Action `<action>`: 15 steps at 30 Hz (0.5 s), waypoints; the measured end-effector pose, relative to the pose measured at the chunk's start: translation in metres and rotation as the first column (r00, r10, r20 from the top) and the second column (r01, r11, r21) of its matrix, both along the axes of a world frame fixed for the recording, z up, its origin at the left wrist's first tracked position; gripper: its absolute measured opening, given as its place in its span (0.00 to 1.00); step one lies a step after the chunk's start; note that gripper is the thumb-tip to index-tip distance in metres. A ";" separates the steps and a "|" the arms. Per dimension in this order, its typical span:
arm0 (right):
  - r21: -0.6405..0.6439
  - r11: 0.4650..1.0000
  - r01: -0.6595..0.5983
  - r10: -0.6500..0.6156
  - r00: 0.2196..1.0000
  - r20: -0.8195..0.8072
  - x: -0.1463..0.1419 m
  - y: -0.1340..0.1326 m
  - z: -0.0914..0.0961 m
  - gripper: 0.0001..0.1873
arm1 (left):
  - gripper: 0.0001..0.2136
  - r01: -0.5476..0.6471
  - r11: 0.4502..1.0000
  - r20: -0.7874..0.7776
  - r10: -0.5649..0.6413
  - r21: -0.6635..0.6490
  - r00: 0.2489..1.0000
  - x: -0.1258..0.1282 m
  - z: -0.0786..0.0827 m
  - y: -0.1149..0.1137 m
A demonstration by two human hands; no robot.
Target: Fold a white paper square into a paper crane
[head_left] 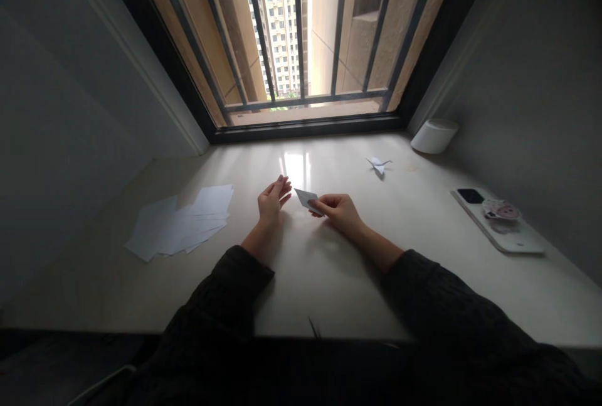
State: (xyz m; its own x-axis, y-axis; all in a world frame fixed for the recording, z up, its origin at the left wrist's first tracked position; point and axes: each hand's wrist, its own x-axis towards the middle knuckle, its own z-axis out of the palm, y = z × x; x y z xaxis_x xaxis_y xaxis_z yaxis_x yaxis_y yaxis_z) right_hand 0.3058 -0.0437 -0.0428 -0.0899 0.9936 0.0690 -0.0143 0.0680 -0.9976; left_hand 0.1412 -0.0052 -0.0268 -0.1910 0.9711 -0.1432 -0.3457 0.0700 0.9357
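Note:
My right hand [339, 211] pinches a small folded piece of white paper [305, 196] between thumb and fingers. The paper has a pointed tip directed up and left, toward my other hand. Just left of that tip, my left hand [273, 200] is raised over the table with its fingers loosely curled and slightly apart. It appears to hold nothing, and a narrow gap separates it from the paper. Farther back on the right stands a folded paper crane [377, 165]. A loose stack of white paper sheets [188, 221] lies fanned out on the left.
The pale glossy tabletop [329, 293] reaches back to a barred window [301, 105]. A white cylindrical object [433, 136] sits at the back right by the wall. Nearer on the right lies a white phone [498, 221] with a decorated grip on its back.

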 end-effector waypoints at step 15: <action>0.017 1.000 0.022 -0.022 0.999 -0.025 -0.003 -0.002 0.006 0.23 | 0.16 0.367 0.929 -0.232 -0.345 0.057 0.909 0.018 0.000 -0.017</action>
State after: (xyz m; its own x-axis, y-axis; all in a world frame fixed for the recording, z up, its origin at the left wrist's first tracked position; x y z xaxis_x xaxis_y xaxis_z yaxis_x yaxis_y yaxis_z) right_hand 0.3024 -0.0455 -0.0368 -0.0661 0.9939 0.0878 -0.0374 0.0855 -0.9956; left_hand 0.1590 -0.0227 -0.0264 0.1544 0.9872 -0.0398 -0.1055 0.0565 0.9928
